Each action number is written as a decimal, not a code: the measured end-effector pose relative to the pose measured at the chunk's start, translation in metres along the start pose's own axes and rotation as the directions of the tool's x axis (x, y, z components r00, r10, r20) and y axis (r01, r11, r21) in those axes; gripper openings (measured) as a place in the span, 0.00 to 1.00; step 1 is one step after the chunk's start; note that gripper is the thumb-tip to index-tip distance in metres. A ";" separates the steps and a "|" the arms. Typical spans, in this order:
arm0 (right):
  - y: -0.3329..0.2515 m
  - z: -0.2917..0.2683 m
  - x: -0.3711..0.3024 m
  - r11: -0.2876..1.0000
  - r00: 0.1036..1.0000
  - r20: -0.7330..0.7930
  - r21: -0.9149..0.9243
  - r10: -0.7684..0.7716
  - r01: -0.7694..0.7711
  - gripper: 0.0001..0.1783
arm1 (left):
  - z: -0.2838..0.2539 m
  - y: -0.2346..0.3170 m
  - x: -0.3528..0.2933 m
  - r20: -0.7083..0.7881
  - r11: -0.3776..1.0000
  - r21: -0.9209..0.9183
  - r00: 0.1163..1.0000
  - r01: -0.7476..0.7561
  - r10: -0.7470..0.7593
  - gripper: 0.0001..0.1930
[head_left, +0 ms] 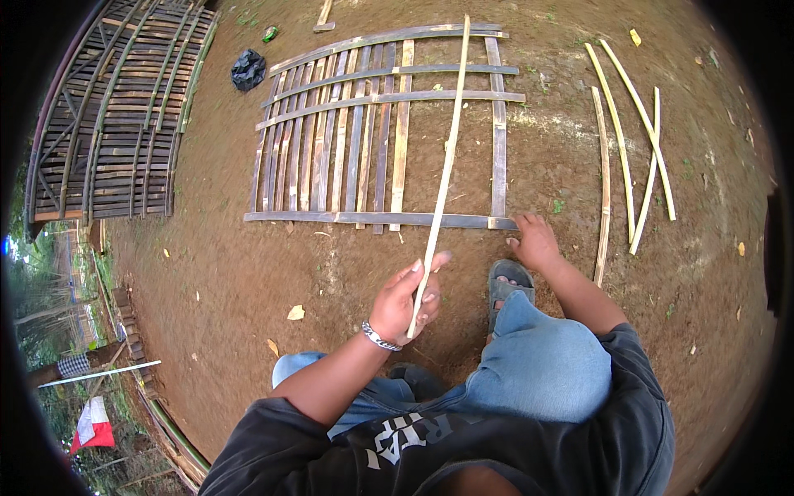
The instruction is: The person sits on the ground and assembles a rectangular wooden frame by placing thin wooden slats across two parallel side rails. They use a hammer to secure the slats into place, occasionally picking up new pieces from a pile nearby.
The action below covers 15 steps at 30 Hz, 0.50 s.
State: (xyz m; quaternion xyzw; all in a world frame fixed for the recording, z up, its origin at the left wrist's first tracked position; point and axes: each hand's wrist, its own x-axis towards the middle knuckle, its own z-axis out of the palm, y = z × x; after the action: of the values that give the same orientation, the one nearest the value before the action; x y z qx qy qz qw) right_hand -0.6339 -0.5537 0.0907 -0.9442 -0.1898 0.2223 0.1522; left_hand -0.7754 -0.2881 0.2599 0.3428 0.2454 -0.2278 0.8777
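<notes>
A long, thin, pale bamboo strip (447,157) runs up and away from my left hand (407,299), whose fingers are closed around its near end. It crosses over a bamboo lattice (372,218) lying on the ground. Narrow slats (318,157) stand close together in the lattice's left part, and one slat (498,132) is at its right end. At the lattice's near right corner, my right hand (538,245) is low, with its fingertips at the end of the near rail and its thumb apart from the fingers.
Several loose bamboo strips (614,124) lie on the dirt to the right. A finished-looking slatted bamboo panel (124,107) stands at the far left. Nearby lies a black plastic bag (248,70). A red and white cloth (93,426) hangs at the lower left.
</notes>
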 end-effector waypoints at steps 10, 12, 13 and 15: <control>0.005 0.017 0.020 0.986 0.996 0.042 -0.147 -0.076 0.081 0.27 | -0.003 -0.005 -0.013 0.110 0.977 -0.203 0.993 0.056 -0.034 0.32; 0.012 0.025 0.029 0.974 0.995 0.077 -0.212 -0.064 0.080 0.24 | -0.008 -0.006 -0.021 0.026 0.987 0.157 0.999 0.016 -0.020 0.31; 0.011 0.026 0.034 0.966 0.993 0.103 -0.245 -0.059 0.083 0.22 | -0.015 -0.005 -0.028 -0.016 0.943 0.332 1.000 0.001 0.004 0.31; 0.007 0.021 0.041 0.950 0.988 0.133 -0.291 -0.073 0.109 0.20 | -0.035 -0.011 -0.047 -0.044 0.818 0.574 0.996 -0.041 0.081 0.27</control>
State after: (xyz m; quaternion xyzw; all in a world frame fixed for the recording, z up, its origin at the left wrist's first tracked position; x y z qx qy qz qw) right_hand -0.6081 -0.5379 0.0554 -0.9313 -0.2734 0.2404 0.0068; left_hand -0.8279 -0.2596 0.2599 0.6055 0.1838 -0.2514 0.7324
